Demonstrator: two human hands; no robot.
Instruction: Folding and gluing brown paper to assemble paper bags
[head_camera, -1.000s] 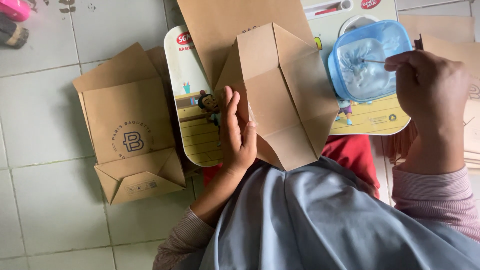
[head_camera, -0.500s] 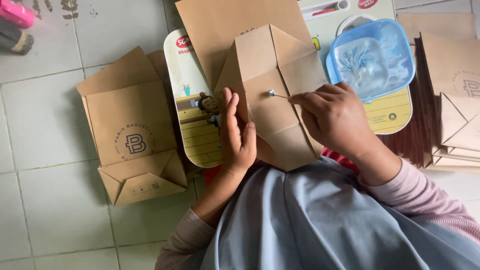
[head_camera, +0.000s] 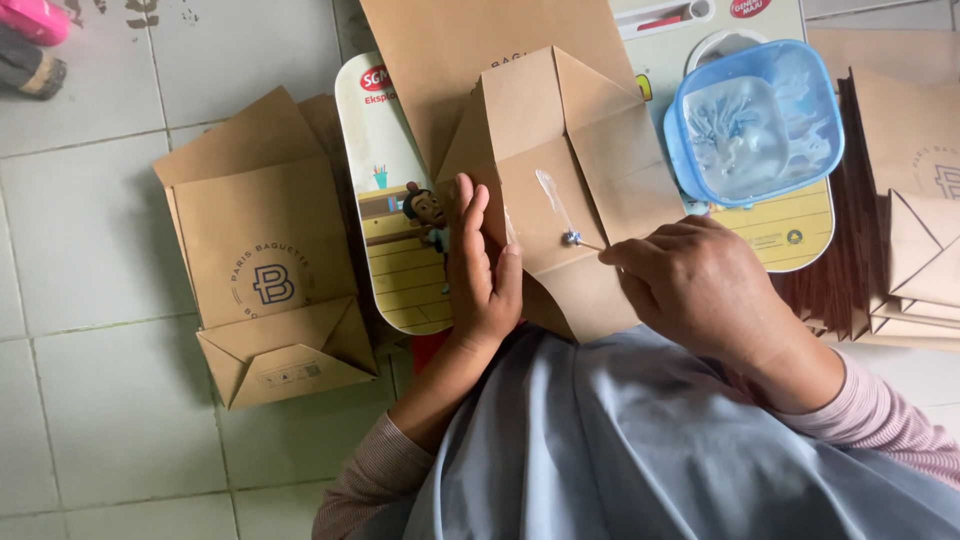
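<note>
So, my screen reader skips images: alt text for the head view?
The right hand spreads glue with a thin stick on a folded brown paper bag that the left hand presses flat; a blue plastic glue tub sits beside it.

I record a plain kraft-brown paper bag (head_camera: 575, 190) with a glossy clear glue streak (head_camera: 553, 200). The glue tub (head_camera: 755, 125) is translucent blue with whitish contents. The board (head_camera: 395, 230) beneath shows cream and yellow cartoon printing. The floor tiles (head_camera: 90, 250) are pale grey. My sleeves (head_camera: 880, 420) are dusty pink.
</note>
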